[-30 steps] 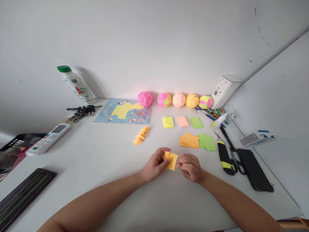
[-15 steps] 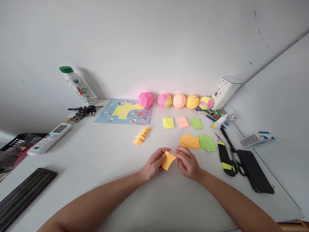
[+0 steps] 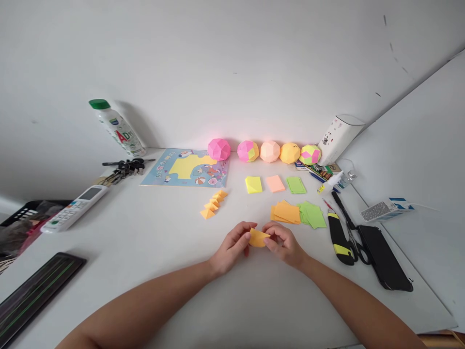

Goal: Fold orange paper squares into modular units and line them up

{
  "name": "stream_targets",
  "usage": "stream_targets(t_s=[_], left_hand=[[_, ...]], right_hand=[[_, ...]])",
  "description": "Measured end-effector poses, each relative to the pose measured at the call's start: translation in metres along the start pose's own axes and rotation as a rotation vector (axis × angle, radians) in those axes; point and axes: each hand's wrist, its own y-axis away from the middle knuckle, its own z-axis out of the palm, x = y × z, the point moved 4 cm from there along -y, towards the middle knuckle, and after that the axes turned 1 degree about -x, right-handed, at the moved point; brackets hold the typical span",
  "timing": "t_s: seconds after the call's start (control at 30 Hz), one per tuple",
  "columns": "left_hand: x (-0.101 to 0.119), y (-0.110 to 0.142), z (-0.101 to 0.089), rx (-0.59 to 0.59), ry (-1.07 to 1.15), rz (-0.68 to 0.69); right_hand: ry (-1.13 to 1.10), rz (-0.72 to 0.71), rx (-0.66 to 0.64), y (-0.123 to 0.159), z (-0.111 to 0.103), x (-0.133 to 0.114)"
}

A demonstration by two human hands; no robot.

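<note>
Between both hands is an orange sheet of paper (image 3: pixel 258 238), bent over so that its lower edge curves. My left hand (image 3: pixel 232 246) pinches its left end with thumb and fingers. At the right end, my right hand (image 3: pixel 285 245) grips the paper between thumb and fingertips. Left of and beyond the hands lies a row of folded orange paper pieces (image 3: pixel 213 204). Loose orange sheets (image 3: pixel 286 212) and green sheets (image 3: pixel 312 215) overlap just beyond my right hand. Behind them are a yellow pad (image 3: pixel 253 184), a pink pad (image 3: pixel 275 183) and a green pad (image 3: pixel 296 185).
Several faceted paper balls (image 3: pixel 270 151) line the wall. To the right are a glue bottle (image 3: pixel 330 182), a utility knife (image 3: pixel 339 237), scissors (image 3: pixel 350 232) and a black phone (image 3: pixel 385 257). Leftward are a bottle (image 3: pixel 118 128), keys (image 3: pixel 127 167), a remote (image 3: pixel 75 208) and a printed sheet (image 3: pixel 156 177).
The orange paper has gone from lying flat in my left hand to being bent over. My right hand has come in to its right end and pinches it.
</note>
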Motion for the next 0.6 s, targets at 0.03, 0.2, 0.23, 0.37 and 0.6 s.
stream_targets(t_s=[0.03,0.2,0.23,0.37,0.6], left_hand=[[-0.001,0.000,0.001,-0.020,0.007,-0.016],[-0.009,-0.003,0.003,-0.032,0.035,0.025],[-0.010,-0.003,0.002,-0.031,0.026,0.042],[-0.011,-0.004,0.002,-0.032,0.002,0.059],[-0.011,-0.003,0.002,-0.023,0.001,0.005]], right_hand=[[-0.055,0.067,-0.018,0.001,0.000,0.003],[-0.208,0.300,-0.059,0.003,0.001,0.014],[-0.217,0.307,-0.054,0.002,0.001,0.014],[-0.259,0.303,-0.056,0.000,0.000,0.015],[-0.276,0.342,-0.108,0.000,0.000,0.015]])
